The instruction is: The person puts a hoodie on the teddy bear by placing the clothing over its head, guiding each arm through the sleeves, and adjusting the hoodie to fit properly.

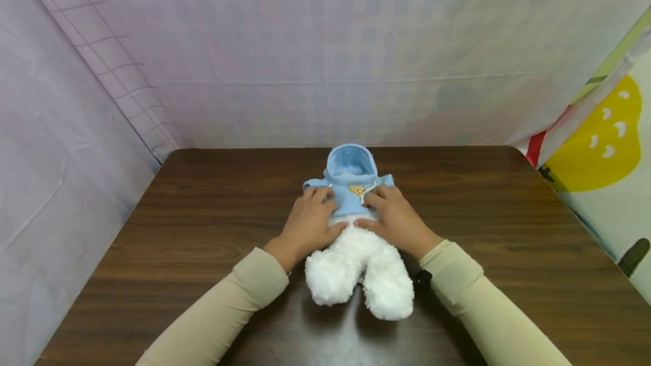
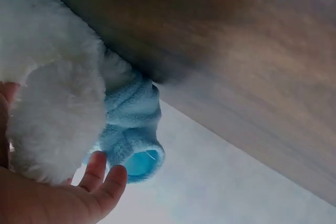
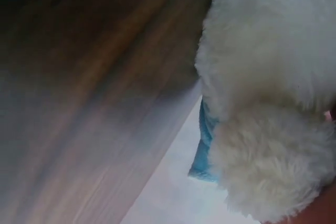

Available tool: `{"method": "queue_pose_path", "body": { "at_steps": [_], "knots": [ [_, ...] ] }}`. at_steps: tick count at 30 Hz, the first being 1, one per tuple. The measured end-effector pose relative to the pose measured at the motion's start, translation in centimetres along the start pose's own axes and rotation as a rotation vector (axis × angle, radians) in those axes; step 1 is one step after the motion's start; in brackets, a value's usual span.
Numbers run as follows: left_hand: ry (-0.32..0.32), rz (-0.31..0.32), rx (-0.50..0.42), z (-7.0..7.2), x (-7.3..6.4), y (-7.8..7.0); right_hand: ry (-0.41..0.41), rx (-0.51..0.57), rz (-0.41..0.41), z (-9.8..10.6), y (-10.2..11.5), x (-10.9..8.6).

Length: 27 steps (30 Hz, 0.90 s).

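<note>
A white fluffy plush toy (image 1: 378, 275) lies on the table with its two legs toward me. Over its upper part sits a blue doll hoodie (image 1: 348, 202), with a small tan patch and white drawstrings. The hood opening faces up, and no plush head shows in it. My left hand (image 1: 311, 222) grips the hoodie's left side, thumb on the white fur near the hem. On the other side my right hand (image 1: 399, 219) grips the hoodie beside the drawstrings, its thumb also on the fur. In the right wrist view, fur hides most of that hand.
The brown wooden table (image 1: 203, 225) has its far edge just beyond the hood. Pale patterned cloth (image 1: 325, 61) hangs behind and at the left. At the right hangs a cloth with a yellow printed shape (image 1: 600, 140). A dark band (image 1: 423, 279) shows at the right wrist.
</note>
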<state>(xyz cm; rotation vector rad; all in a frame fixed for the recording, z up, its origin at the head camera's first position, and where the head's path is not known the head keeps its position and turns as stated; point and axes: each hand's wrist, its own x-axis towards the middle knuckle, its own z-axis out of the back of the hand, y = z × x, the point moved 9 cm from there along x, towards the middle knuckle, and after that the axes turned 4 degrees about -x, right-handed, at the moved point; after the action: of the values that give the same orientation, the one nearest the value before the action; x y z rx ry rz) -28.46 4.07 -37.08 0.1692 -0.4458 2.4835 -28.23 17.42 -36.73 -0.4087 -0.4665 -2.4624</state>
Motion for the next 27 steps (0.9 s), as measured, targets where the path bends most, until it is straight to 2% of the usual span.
{"method": "queue_pose_path", "body": {
  "at_steps": [4,8,16,23,27],
  "knots": [
    [-0.026,-0.035,0.039,0.31,-0.09,-0.39,-0.03,-0.033,0.002,0.27,0.22,-0.01],
    [-0.034,-0.048,0.049,0.29,-0.13,-0.49,-0.023,-0.038,-0.002,0.26,0.32,0.0],
    [-0.005,-0.04,0.016,0.13,-0.06,-0.46,-0.013,-0.049,-0.007,0.24,0.44,0.01],
    [0.01,0.019,-0.095,-0.09,0.02,0.16,0.016,-0.016,-0.052,0.04,0.29,0.07],
    [0.042,0.032,-0.091,-0.4,-0.04,0.21,0.033,-0.017,-0.051,-0.07,0.39,0.01]
  ]
}}
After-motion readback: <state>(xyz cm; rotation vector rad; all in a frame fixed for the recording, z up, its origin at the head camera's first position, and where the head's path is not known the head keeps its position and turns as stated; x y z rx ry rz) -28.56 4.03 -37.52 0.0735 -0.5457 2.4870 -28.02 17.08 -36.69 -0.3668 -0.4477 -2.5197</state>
